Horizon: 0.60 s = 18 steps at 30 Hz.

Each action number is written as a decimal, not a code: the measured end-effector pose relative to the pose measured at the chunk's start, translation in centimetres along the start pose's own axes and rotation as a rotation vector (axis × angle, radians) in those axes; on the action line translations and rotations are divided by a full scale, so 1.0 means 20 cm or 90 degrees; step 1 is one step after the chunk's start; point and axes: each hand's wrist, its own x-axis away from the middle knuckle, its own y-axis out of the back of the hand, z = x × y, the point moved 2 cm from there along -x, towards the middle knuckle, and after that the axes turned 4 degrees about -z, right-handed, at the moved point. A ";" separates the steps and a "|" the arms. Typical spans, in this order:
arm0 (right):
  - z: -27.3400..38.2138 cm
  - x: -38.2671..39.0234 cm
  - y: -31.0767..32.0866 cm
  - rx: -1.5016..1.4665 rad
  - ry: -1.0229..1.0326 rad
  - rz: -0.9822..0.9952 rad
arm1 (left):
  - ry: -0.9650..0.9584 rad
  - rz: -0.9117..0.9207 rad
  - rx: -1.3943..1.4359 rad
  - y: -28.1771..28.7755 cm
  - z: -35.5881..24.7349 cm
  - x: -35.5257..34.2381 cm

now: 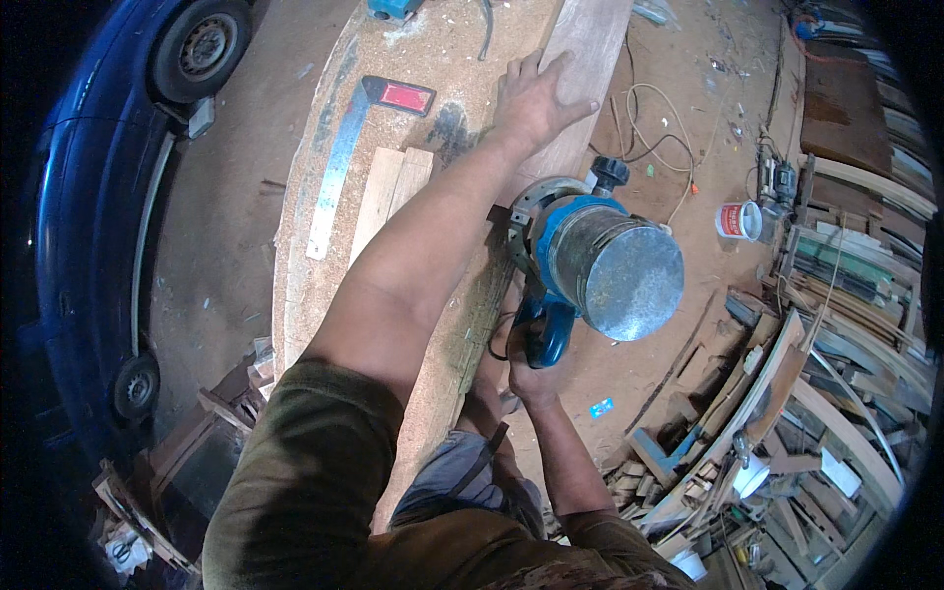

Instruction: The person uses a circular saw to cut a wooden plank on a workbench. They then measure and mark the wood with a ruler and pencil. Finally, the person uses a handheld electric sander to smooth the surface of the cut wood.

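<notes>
A blue router [595,251] with a round metal top stands at the right edge of the workbench, its base against the near end of a wooden board [585,44]. My right hand [534,382] is closed around the router's dark blue handle. Stretched across the bench, my left hand [533,106] lies on the board with fingers spread, thumb pointing right. The router's bit is hidden behind its base. Left of my left forearm are a try square [339,172] with a red-faced stock and two short wood strips [393,177].
Sawdust covers the workbench [305,118]. A teal tool [393,8] sits at its far end. A cable [629,103] loops on the dirt floor near a white bucket [737,221]. Stacked timber offcuts [787,393] line the right side; a blue car [93,226] stands at left.
</notes>
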 end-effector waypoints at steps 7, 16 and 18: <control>-0.05 -0.04 0.00 -0.032 -0.025 -0.010 | 0.016 -0.070 0.033 -0.05 0.03 -0.03; 0.00 -0.13 0.00 -0.032 0.018 -0.024 | -0.014 -0.216 0.151 -0.12 0.13 -0.06; -0.02 -0.14 0.00 -0.054 0.005 -0.017 | 0.005 -0.196 0.167 -0.11 0.13 -0.06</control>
